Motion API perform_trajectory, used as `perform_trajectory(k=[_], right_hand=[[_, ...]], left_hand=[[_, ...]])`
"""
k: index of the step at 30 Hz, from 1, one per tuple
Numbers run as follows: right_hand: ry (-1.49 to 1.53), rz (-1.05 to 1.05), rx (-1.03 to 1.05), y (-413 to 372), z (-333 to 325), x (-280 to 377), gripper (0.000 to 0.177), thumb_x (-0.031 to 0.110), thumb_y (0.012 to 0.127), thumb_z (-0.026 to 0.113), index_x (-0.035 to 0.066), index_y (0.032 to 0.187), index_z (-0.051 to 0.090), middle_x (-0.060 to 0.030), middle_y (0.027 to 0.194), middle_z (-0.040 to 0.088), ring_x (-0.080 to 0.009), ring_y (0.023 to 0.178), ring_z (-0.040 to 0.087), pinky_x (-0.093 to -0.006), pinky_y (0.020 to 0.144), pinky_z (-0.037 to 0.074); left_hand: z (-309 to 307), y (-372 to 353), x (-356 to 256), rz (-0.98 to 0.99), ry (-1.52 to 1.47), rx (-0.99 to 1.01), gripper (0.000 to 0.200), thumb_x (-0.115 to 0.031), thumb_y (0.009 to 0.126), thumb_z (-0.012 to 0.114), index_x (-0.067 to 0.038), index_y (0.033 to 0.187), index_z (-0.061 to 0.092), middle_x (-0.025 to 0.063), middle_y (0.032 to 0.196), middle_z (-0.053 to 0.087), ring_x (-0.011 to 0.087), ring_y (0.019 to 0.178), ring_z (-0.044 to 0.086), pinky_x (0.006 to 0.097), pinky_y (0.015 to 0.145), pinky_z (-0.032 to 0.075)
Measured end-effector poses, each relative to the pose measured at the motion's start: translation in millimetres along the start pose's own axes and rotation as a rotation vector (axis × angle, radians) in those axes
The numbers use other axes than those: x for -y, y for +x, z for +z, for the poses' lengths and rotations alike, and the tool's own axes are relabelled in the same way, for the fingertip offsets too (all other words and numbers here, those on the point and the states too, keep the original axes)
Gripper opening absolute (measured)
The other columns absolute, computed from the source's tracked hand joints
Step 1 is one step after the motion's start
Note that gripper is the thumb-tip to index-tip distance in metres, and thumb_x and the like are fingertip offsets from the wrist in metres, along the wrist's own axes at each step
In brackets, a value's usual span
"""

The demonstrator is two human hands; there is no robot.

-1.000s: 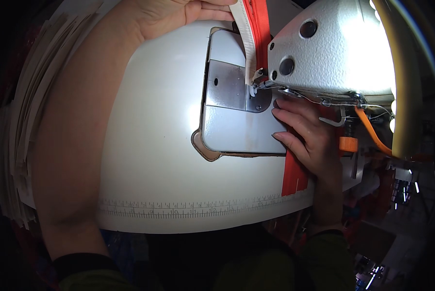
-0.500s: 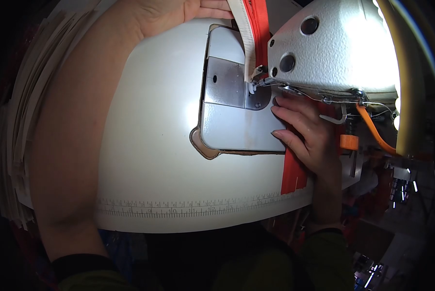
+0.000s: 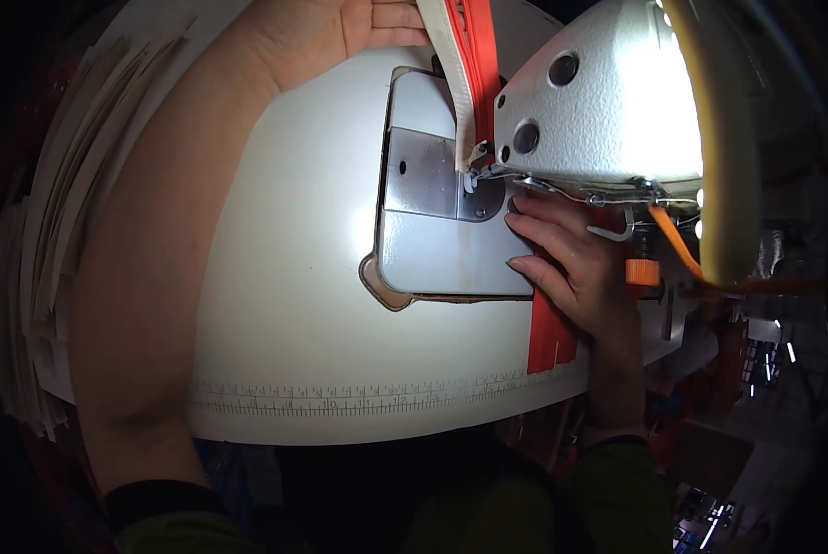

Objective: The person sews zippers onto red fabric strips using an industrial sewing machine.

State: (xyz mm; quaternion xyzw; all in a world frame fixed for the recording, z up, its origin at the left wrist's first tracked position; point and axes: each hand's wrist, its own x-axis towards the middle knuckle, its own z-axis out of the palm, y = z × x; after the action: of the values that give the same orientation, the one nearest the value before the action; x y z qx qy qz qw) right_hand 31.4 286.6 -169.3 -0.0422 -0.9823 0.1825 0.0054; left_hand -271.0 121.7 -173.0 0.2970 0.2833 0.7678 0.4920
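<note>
Hands sit at opposite ends of one long line. The zipper tape (image 3: 550,332), orange-red, runs straight away from the person. Its near end lies at the desk's front edge, it passes under the presser foot (image 3: 474,175), and it rises out of the top of the picture. A white strip (image 3: 446,65) lies along its left side beyond the foot.

The right hand (image 3: 575,263) is the nearer one. It lies open and flat on the tape just in front of the foot, fingers stretched toward the needle and pressing the tape down, with nothing clasped.

The left hand (image 3: 340,32) is beyond the foot, at the far left of the tape, and its fingertips reach the white strip at the frame's top edge. Whether it pinches the strip or only touches it I cannot tell, because the frame cuts the fingers off. The left forearm (image 3: 146,277) lies across the desk (image 3: 284,305).

Around the foot is a steel plate (image 3: 432,175), and the white machine head (image 3: 608,102) overhangs it from the right. An orange tube (image 3: 672,240) hangs below the head. A printed ruler (image 3: 340,402) follows the desk's front edge, and a stack of white strips (image 3: 54,212) lies well apart on the far left.
</note>
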Motion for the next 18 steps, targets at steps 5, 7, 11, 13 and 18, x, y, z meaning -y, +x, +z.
perform_trajectory(k=[5, 7, 11, 13, 18], right_hand=[[-0.042, -0.056, -0.008, 0.3, 1.1, 0.5, 0.037, 0.006, 0.078, 0.074, 0.001, 0.114, 0.065, -0.0151, 0.123, 0.062, -0.0296, 0.115, 0.059, -0.0367, 0.096, 0.048], [-0.02, -0.054, -0.018, 0.3, 2.1, 0.3, 0.037, 0.006, 0.078, 0.074, 0.0, 0.113, 0.066, -0.015, 0.123, 0.062, -0.0294, 0.116, 0.059, -0.0369, 0.097, 0.047], [0.003, -0.004, 0.002, -1.4, 2.7, 0.9, 0.038, 0.006, 0.077, 0.075, 0.001, 0.113, 0.066, -0.0151, 0.124, 0.062, -0.0292, 0.116, 0.059, -0.0369, 0.097, 0.047], [0.003, -0.003, 0.003, -0.5, 1.8, 1.3, 0.038, 0.006, 0.077, 0.075, 0.001, 0.113, 0.066, -0.0151, 0.124, 0.062, -0.0292, 0.115, 0.059, -0.0369, 0.096, 0.048], [0.013, 0.001, 0.005, -1.7, 1.8, 0.9, 0.039, 0.006, 0.076, 0.075, 0.002, 0.114, 0.067, -0.0148, 0.124, 0.062, -0.0292, 0.115, 0.059, -0.037, 0.096, 0.048]], left_hand=[[-1.3, -0.4, -2.4, 0.118, 0.081, -0.073, 0.03, -0.013, 0.09, 0.055, 0.004, 0.113, 0.061, 0.0193, 0.109, 0.068, 0.0282, 0.101, 0.067, 0.0418, 0.097, 0.05], [-0.4, -1.0, -3.2, 0.095, 0.05, -0.062, 0.031, -0.012, 0.087, 0.055, 0.005, 0.113, 0.06, 0.0198, 0.11, 0.068, 0.0292, 0.102, 0.066, 0.0424, 0.097, 0.049], [2.5, -1.3, -4.7, 0.079, 0.017, -0.071, 0.033, -0.011, 0.085, 0.055, 0.006, 0.113, 0.06, 0.0206, 0.11, 0.067, 0.0304, 0.104, 0.065, 0.0432, 0.098, 0.049], [2.2, -0.9, -4.9, 0.074, 0.004, -0.077, 0.034, -0.011, 0.084, 0.055, 0.006, 0.113, 0.06, 0.0209, 0.11, 0.067, 0.0307, 0.105, 0.065, 0.0435, 0.098, 0.048], [3.6, -1.3, -3.9, 0.085, -0.032, -0.089, 0.032, -0.011, 0.086, 0.055, 0.005, 0.113, 0.06, 0.0205, 0.109, 0.067, 0.0305, 0.104, 0.065, 0.0437, 0.098, 0.048]])
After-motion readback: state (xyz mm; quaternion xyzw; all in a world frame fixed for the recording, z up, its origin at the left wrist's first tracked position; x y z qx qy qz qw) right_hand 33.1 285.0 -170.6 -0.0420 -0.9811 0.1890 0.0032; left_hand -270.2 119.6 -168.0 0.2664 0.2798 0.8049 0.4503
